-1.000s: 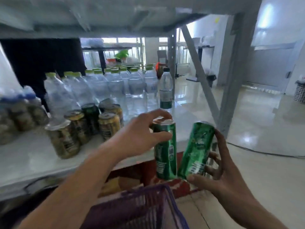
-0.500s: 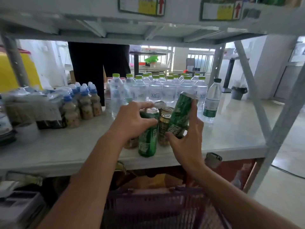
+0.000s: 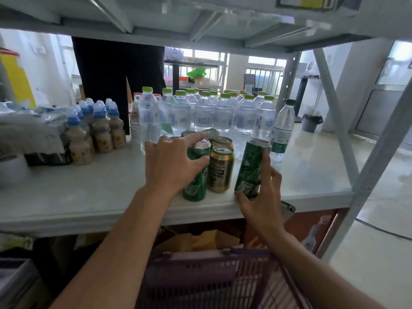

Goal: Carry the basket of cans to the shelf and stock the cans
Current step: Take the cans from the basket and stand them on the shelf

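Two green cans are in hand at the front of the shelf (image 3: pixel 89 197). The left can (image 3: pixel 197 175) stands upright with its base on or just at the shelf, touching a gold can (image 3: pixel 220 171); the left hand (image 3: pixel 171 161) wraps it from above and behind, fingers (image 3: pixel 196 139) curled over the rim and thumb on the side. The right can (image 3: pixel 250 168) is tilted, top leaning away, its base near the front edge; the right hand (image 3: pixel 263 192) clasps its lower half, fingers closed around the body. These cans look sealed, so I judge them fairly heavy for their size, stiff while full, smooth and likely a little slippery, and prone to denting if knocked; mid-body with a full wrap seems the safest hold, while a grip by the rim would be less sure. Behind the gold can stand more cans (image 3: pixel 210 136), tops shut, close together. Further back is a block of clear water bottles (image 3: pixel 223 114) with green caps, all full as far as I can tell, and to the left small bottles (image 3: pixel 98 130) with blue caps holding something pale. Below, the purple basket (image 3: pixel 200 264) sits against the person; whether any cans are inside cannot be told.
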